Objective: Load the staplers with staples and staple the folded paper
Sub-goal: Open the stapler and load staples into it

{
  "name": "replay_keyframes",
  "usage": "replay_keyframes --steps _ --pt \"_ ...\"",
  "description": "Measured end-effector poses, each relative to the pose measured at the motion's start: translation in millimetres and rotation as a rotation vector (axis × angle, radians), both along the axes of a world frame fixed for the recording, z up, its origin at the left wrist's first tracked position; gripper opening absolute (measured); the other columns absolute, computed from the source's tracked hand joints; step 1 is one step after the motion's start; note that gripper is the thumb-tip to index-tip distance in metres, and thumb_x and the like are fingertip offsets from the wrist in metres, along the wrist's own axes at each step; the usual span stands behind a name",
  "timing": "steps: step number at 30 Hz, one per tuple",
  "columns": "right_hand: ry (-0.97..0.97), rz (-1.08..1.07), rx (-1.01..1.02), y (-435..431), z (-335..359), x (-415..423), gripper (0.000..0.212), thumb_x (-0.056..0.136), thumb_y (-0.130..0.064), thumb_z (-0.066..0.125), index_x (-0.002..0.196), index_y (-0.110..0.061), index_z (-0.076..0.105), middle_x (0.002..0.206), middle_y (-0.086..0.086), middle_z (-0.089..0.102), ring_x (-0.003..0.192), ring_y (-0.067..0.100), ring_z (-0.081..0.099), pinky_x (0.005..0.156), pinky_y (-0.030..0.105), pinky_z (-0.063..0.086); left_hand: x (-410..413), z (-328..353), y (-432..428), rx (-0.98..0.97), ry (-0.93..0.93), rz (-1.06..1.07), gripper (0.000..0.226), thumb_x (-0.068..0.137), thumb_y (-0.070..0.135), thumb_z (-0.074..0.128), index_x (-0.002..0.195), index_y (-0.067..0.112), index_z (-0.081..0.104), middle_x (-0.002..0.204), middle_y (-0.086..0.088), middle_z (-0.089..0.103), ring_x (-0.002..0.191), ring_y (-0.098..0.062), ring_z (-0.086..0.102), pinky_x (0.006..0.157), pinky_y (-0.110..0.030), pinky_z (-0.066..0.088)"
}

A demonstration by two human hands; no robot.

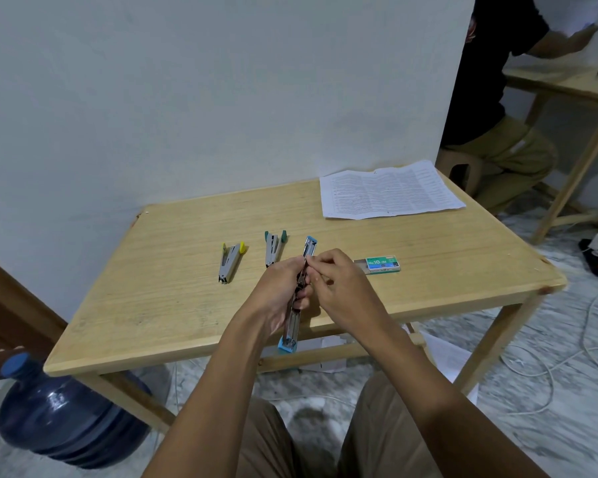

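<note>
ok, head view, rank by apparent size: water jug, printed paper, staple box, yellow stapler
1. water jug, though it is nearer the camera
2. printed paper
3. staple box and yellow stapler: look alike, not ranked

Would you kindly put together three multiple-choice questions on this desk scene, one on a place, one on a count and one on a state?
1. Where is the staple box? A. on the floor; B. on the table, right of the hands; C. on a chair.
2. How many staplers lie untouched on the table? A. one; B. two; C. four.
3. How is the blue stapler? A. shut; B. in two pieces; C. swung open flat.
Answers: 1 B, it lies on the wood beside the right hand. 2 B, only the yellow stapler and the green stapler lie free. 3 C, its two arms stretch in one line while the left hand and right hand hold it.
</note>
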State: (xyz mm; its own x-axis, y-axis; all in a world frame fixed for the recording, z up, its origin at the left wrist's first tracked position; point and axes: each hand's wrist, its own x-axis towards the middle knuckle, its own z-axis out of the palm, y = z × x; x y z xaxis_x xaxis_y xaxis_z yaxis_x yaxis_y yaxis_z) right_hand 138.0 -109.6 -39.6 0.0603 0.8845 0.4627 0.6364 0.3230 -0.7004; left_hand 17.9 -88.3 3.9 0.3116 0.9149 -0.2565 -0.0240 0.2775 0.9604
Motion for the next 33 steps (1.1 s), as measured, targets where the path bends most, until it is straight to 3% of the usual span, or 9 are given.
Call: replay_keyframes --steps 7,16,22,24,28,31,33 --pt "0.011 -0.125 0.032 1 6 -2 0.019 0.096 -0.017 0.06 0.107 -0.011 0.074 0.099 0.0 0.065 0.085 0.011 0.06 0.077 0.026 0.051 4 -2 -1 0.02 0.019 -0.021 0.032 0.104 0.017 0.037 0.077 0.01 0.052 0.06 -0.001 0.042 0.047 -0.009 0.035 0.04 -0.02 0.028" --pt "0.088 -0.167 -0.01 7 16 6 0.01 0.091 -0.014 0.068 0.094 -0.013 0.078 0.091 0.0 0.072 0.082 0.012 0.066 0.078 0.033 0.056 2 -2 -3 0.003 0.022 -0.05 0.034 0.105 0.019 0.035 0.077 0.012 0.053 0.061 0.001 0.045 0.047 -0.008 0.035 0.04 -0.02 0.026" --pt "0.237 -0.201 -0.106 8 20 8 0.006 0.088 -0.025 0.073 0.092 -0.02 0.074 0.084 -0.009 0.07 0.074 -0.002 0.062 0.065 0.011 0.048 1 -4 -1 -0.022 -0.017 -0.039 0.03 0.106 0.018 0.034 0.086 0.013 0.055 0.065 -0.001 0.045 0.05 -0.009 0.032 0.041 -0.02 0.024" --pt "0.239 -0.214 -0.108 6 18 8 0.009 0.089 -0.03 0.072 0.094 -0.022 0.071 0.086 -0.01 0.068 0.077 0.001 0.062 0.067 0.015 0.05 0 -4 1 -0.045 -0.058 -0.018 0.029 0.106 0.018 0.035 0.088 0.011 0.057 0.065 -0.002 0.044 0.05 -0.01 0.034 0.04 -0.02 0.026" --pt "0.222 -0.176 -0.095 -5 17 5 0.007 0.089 -0.035 0.069 0.091 -0.029 0.065 0.09 -0.014 0.065 0.079 0.003 0.06 0.072 0.026 0.054 -4 -4 11 -0.077 -0.162 0.106 0.026 0.105 0.016 0.038 0.113 0.003 0.059 0.065 -0.004 0.045 0.05 -0.013 0.041 0.041 -0.023 0.038" --pt "0.228 -0.006 -0.211 -18 19 5 0.012 0.086 -0.044 0.071 0.088 -0.036 0.063 0.089 -0.016 0.065 0.075 0.003 0.06 0.075 0.03 0.056 -7 -3 19 -0.056 -0.187 0.198 0.027 0.106 0.02 0.038 0.117 0.007 0.059 0.07 -0.002 0.05 0.054 -0.013 0.048 0.047 -0.025 0.044" --pt "0.193 0.164 -0.345 -25 22 4 0.032 0.08 -0.055 0.073 0.104 -0.039 0.06 0.098 -0.015 0.063 0.078 0.002 0.061 0.079 0.032 0.057 -7 0 22 -0.04 -0.247 0.254 0.028 0.105 0.021 0.038 0.116 0.007 0.06 0.072 -0.003 0.052 0.058 -0.013 0.051 0.053 -0.025 0.047"
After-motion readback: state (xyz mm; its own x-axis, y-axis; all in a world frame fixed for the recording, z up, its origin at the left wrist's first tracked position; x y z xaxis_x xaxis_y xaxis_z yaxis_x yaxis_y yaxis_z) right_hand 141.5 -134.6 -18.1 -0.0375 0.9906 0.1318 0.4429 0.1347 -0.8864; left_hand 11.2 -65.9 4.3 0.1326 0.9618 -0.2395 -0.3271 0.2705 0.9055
